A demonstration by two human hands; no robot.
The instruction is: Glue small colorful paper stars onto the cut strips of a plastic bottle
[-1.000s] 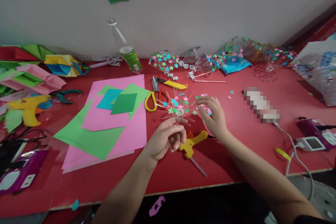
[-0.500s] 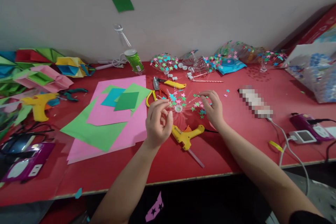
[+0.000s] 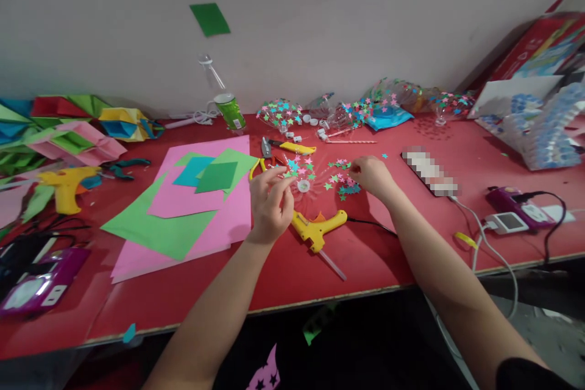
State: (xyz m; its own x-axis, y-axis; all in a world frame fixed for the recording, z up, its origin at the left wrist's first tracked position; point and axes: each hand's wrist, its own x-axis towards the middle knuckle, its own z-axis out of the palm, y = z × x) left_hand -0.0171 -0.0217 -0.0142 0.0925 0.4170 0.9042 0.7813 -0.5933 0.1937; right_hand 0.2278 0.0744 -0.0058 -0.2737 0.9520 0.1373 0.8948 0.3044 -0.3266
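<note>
My left hand hovers at the left edge of a clear plastic piece cut into strips, with colored stars on it; the fingers are curved and apart, and no grip on the plastic shows. My right hand has its fingertips pinched down at the right side of a loose pile of small pink, green and blue stars. What lies between those fingertips is hidden. In front of the plastic piece lies a yellow glue gun with a clear glue stick poking out toward me.
Pliers and a yellow utility knife lie behind. Pink and green paper sheets cover the left. Star-covered plastic pieces and a green can stand along the wall. A phone and charging cables lie right.
My right hand has lowered to the star pile and its fingers have closed together. My left hand has turned slightly, fingers still curved. The camera view has shifted a little.
</note>
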